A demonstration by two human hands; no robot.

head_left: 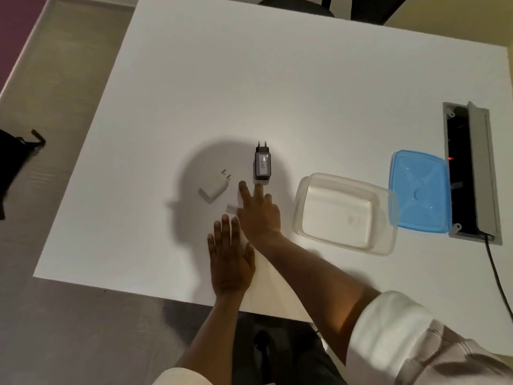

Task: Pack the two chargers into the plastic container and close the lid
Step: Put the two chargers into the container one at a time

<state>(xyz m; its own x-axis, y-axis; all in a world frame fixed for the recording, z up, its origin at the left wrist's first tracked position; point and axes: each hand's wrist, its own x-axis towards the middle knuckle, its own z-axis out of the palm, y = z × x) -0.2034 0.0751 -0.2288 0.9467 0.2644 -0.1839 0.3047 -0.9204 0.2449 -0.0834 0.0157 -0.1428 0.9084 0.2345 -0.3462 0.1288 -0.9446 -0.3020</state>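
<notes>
A black charger [262,164] with a white label lies flat in the middle of the white table [249,79], pins pointing away from me. A white charger [215,188] lies to its left. My right hand [258,212] stretches out with fingers apart, the fingertips just short of the black charger's near end, holding nothing. My left hand [230,259] rests flat and open on the table nearer to me. The clear plastic container [344,213] stands open and empty to the right. Its blue lid [419,190] lies beside it, further right.
A grey recessed socket box [469,173] with a raised flap and a red light sits at the table's right edge, its black cable [497,273] trailing toward me. A small white slip [231,208] lies by my right thumb. A dark bag [16,162] sits on the floor at left.
</notes>
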